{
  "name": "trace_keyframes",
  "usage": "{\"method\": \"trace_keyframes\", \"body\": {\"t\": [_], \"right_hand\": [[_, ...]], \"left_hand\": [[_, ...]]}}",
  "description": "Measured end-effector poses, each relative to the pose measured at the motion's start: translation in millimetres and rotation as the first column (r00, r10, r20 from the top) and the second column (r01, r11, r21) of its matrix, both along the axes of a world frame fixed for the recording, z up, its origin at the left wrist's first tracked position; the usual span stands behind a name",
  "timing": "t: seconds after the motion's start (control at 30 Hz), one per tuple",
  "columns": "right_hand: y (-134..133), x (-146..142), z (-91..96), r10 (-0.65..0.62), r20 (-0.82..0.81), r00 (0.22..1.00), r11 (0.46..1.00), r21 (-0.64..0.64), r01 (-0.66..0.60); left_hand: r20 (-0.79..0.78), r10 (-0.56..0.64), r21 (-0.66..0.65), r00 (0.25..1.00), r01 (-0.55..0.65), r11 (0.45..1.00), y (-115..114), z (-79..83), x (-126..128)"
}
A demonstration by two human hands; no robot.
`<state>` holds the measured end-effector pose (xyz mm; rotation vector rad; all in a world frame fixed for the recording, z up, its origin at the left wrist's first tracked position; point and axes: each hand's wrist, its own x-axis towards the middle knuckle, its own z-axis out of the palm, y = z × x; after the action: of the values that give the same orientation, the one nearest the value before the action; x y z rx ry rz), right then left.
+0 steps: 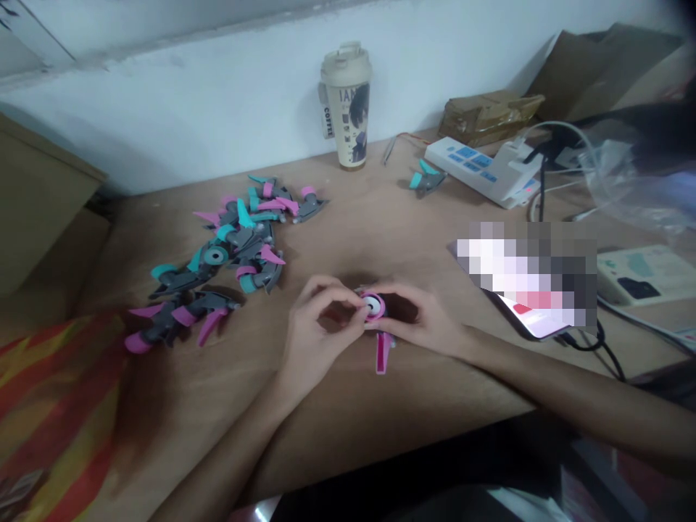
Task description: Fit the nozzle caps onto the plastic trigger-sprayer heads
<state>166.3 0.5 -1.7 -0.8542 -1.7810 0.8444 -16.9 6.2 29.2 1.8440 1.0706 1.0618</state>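
Observation:
Both hands meet over the front of the wooden table around a small pink plastic part (383,355) with a round pink ring and a white disc. My left hand (320,326) pinches the ring's near-left edge between thumb and fingertips. From the other side, my right hand (424,315) grips the same part with thumb and fingers curled round it. A pink fin sticks out below the fingers toward me. To the left lies a pile of grey, pink and teal plastic pieces (250,239) of similar make. The underside of the held part is hidden by my fingers.
A lidded coffee cup (351,109) stands by the wall. One teal and grey piece (427,178) lies near a white power strip (478,170). At right are a phone (536,330), cables and a white box (647,275). A red and yellow striped bag (54,406) sits at left.

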Motion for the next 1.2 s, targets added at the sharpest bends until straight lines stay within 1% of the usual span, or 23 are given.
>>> {"method": "trace_keyframes", "body": {"t": [0.07,0.17,0.3,0.4,0.53,0.67,0.77,0.87,1.03,1.13,1.2], "right_hand": [[-0.5,-0.1,1.0,-0.017,0.010,1.000,1.000,0.023,0.017],[-0.8,-0.2,2.5,-0.034,0.030,0.999,0.997,0.071,0.032],[-0.2,0.2,2.7,-0.037,0.086,0.996,0.990,0.137,0.025],[-0.3,0.6,1.6,-0.055,0.095,0.994,0.984,0.174,0.038],[-1.4,0.6,-0.2,-0.089,0.095,0.991,0.981,0.178,0.071],[-1.9,0.3,-2.1,-0.109,0.088,0.990,0.977,0.192,0.091],[-1.8,0.5,-2.3,-0.112,0.094,0.989,0.976,0.200,0.092],[-1.3,0.6,-1.1,-0.122,0.113,0.986,0.973,0.207,0.097],[0.2,1.5,1.2,-0.153,0.132,0.979,0.971,0.205,0.124],[0.5,2.4,0.9,-0.170,0.140,0.975,0.972,0.187,0.142],[0.2,2.2,0.7,-0.163,0.146,0.976,0.977,0.162,0.139]], "left_hand": [[-0.039,-0.022,0.031,0.999,0.023,0.999,0.0,0.8,-0.8],[-0.085,-0.023,0.043,0.996,0.027,0.999,0.5,2.6,-1.1],[-0.154,0.009,0.071,0.988,0.002,0.997,0.1,4.6,0.5],[-0.184,0.032,0.091,0.982,-0.016,0.996,-1.9,5.1,1.7],[-0.205,0.075,0.106,0.976,-0.054,0.993,-5.3,5.2,2.2],[-0.240,0.091,0.128,0.966,-0.062,0.990,-7.3,4.7,2.7],[-0.261,0.102,0.116,0.960,-0.074,0.991,-7.6,3.5,3.2],[-0.253,0.087,0.067,0.964,-0.072,0.995,-7.3,1.3,3.6],[-0.152,0.050,0.013,0.987,-0.049,0.999,-6.5,-3.2,5.5],[-0.143,0.032,0.025,0.989,-0.029,0.999,-5.9,-6.3,7.0],[-0.149,0.037,0.060,0.988,-0.029,0.998,-5.9,-8.1,7.8]]}}
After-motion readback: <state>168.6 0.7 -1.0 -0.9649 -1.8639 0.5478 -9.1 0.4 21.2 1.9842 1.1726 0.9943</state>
